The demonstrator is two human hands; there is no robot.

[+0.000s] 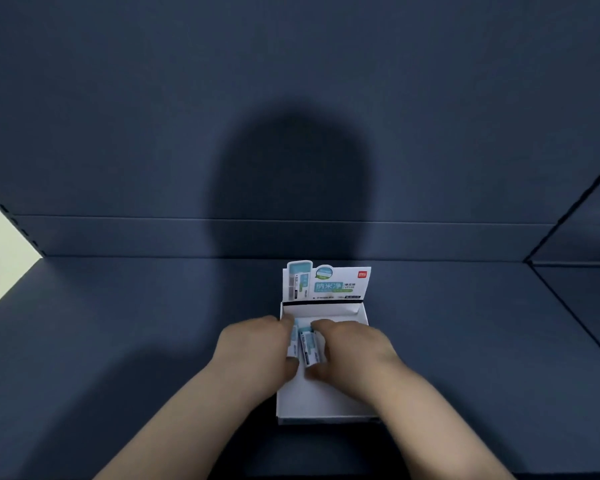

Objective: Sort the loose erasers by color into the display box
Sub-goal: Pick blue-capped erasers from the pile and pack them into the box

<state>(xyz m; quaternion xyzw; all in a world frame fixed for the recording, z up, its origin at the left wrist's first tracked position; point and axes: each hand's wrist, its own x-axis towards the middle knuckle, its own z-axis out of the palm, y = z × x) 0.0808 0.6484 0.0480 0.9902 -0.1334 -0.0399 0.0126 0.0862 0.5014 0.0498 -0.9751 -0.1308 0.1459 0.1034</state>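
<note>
Lower centre of frame: left hand (257, 344) curled tight round one white-and-teal wrapped eraser (292, 346), right hand (352, 348) pinched a second eraser (311, 349) thumb-to-fingers, both over the white cardboard display box (326, 405).

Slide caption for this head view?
Left hand and right hand grip blue-and-white erasers over the white display box on a dark shelf.

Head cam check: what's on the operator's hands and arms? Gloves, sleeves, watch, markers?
Nothing worn that shows. The left hand and right hand are bare, with no gloves. The left forearm and right forearm are uncovered down to the frame's bottom edge, so no sleeve is in view. No watch, band, ring or tracking marker is visible, though the picture is soft and a thin ring could go unseen.
</note>
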